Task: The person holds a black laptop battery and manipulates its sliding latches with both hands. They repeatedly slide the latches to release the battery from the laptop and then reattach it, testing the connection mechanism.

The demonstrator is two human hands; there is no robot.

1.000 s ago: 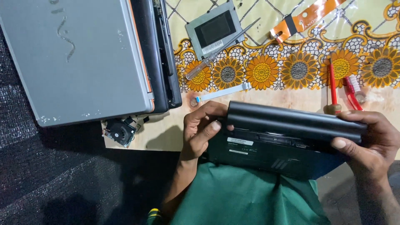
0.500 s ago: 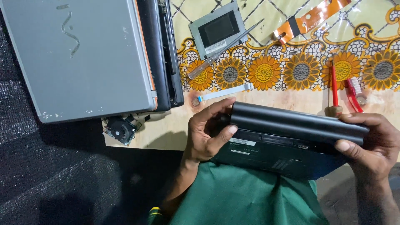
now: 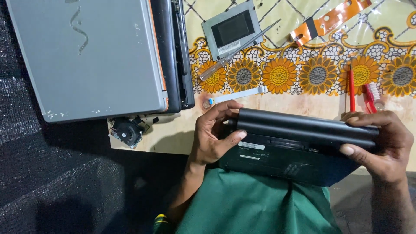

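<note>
A small black laptop [image 3: 281, 160] lies upside down on my green-clad lap, with a long black battery bar [image 3: 303, 128] along its far edge. My left hand [image 3: 214, 134] grips the left end of that battery, thumb pressed on the underside by a white label. Around the right end, my right hand [image 3: 381, 145] wraps from the side, thumb on the laptop's base.
A grey closed laptop [image 3: 86, 56] sits top left beside a black opened chassis [image 3: 177, 52]. A small fan [image 3: 125, 131], a white ribbon cable [image 3: 238, 94], a screwdriver [image 3: 234, 52], a hard drive [image 3: 232, 30], an orange flex cable [image 3: 329, 19] and red tools [image 3: 359, 91] lie on the sunflower cloth.
My left thumb has shifted onto the laptop's underside near the label. The black laptop and battery stay in about the same place between both hands.
</note>
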